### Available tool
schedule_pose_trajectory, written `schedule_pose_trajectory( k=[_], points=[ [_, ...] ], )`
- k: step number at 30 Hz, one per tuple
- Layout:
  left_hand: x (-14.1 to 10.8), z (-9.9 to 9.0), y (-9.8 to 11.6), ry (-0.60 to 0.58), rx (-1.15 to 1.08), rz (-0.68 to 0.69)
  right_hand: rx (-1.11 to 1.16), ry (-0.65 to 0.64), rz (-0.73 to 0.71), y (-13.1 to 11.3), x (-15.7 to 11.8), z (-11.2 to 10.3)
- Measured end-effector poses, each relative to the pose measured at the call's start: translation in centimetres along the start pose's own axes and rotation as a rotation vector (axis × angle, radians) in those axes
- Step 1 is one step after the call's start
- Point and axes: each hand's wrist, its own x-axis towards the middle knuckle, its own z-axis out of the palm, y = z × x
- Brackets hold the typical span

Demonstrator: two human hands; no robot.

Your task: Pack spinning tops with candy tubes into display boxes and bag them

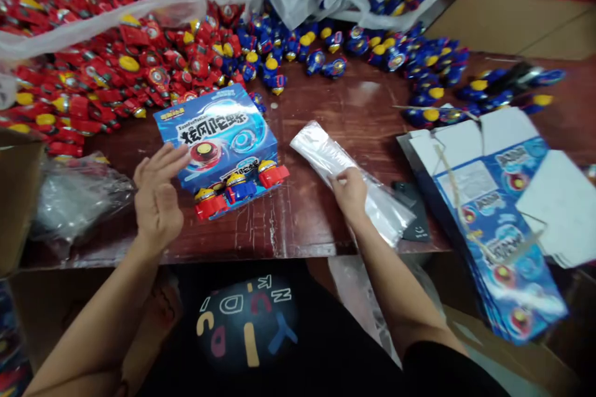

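Pinching clear plastic sleeves (323, 152) with the right hand (351, 195), right of centre in the frame; holding the left hand (159, 205) unclenched and empty at the blue box (223, 136), left of centre, perhaps touching. Apparently picking a sleeve; probably calls for separating just one.

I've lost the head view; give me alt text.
Right hand grips clear plastic sleeves; open left hand near a blue printed cardboard box with two red toys and one blue toy along its front, on a brown table.
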Motion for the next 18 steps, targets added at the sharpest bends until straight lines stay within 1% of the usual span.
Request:
schedule_pose_trajectory(
  k=[1, 2, 3, 5, 7, 8, 9, 10, 11, 12, 14, 16, 18],
  points=[
    [0.9, -0.1, 0.8, 0.051, -0.032, 0.035, 0.015, -0.001, 0.014, 0.4, 0.6, -0.9],
    [1.9, 0.0, 1.7, 0.077, -0.063, 0.085, 0.034, -0.015, 0.017, 0.8, 1.3, -1.9],
    [3.0, 0.1, 2.6, 0.073, -0.085, 0.133, 0.056, -0.036, 0.010, 1.2, 2.0, -3.2],
    [5.4, 0.7, 4.6, -0.002, -0.102, 0.219, 0.090, -0.061, -0.019, 1.7, 3.6, -6.2],
    [8.1, 2.3, 6.9, -0.093, -0.126, 0.314, 0.102, -0.043, -0.050, 1.8, 5.5, -9.3],
    [9.4, 3.4, 8.2, -0.139, -0.149, 0.365, 0.099, -0.036, -0.068, 1.6, 6.3, -10.5],
    [10.6, 4.7, 9.5, -0.177, -0.180, 0.415, 0.091, -0.043, -0.092, 1.2, 6.9, -11.3],
    [11.7, 6.2, 10.7, -0.219, -0.211, 0.459, 0.078, -0.069, -0.121, 0.7, 7.2, -11.6],
    [12.7, 7.7, 11.9, -0.262, -0.240, 0.489, 0.062, -0.110, -0.151, 0.1, 7.1, -11.4],
    [13.5, 9.3, 13.0, -0.302, -0.270, 0.505, 0.040, -0.157, -0.178, -0.6, 6.6, -10.8],
    [14.5, 12.0, 14.8, -0.368, -0.334, 0.487, -0.015, -0.238, -0.208, -1.8, 4.5, -8.5],
    [14.8, 14.0, 15.9, -0.449, -0.388, 0.413, -0.074, -0.252, -0.195, -2.3, 1.9, -5.9],
    [14.7, 15.2, 16.4, -0.533, -0.391, 0.356, -0.111, -0.227, -0.165, -2.0, 0.4, -4.0]
  ],
)
